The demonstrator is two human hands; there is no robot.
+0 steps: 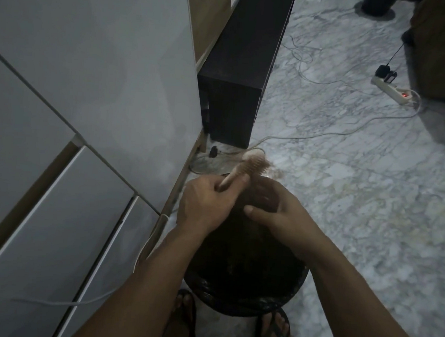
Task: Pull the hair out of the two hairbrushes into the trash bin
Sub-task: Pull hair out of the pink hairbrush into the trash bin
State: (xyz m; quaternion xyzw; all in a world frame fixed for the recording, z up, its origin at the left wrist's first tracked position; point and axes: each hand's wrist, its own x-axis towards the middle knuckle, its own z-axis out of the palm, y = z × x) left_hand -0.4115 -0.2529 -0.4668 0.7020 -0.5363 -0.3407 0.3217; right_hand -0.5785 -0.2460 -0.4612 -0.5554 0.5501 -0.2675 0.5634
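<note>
A light pink hairbrush (250, 163) with brownish hair (265, 166) tangled in its bristles is held over a dark round trash bin (244, 296) lined with a black bag. My left hand (207, 201) is shut on the brush's handle. Just right of the brush, my right hand (279, 206) hovers over the bin with its fingers curled near the bristles; whether it pinches any hair is too dark and blurred to tell. Only one hairbrush is in view.
A tall white cabinet (75, 105) stands at the left, a dark box (238, 72) behind the bin. A white power strip (395, 89) and cables (324, 134) lie on the marble floor. My sandalled feet (183, 315) flank the bin.
</note>
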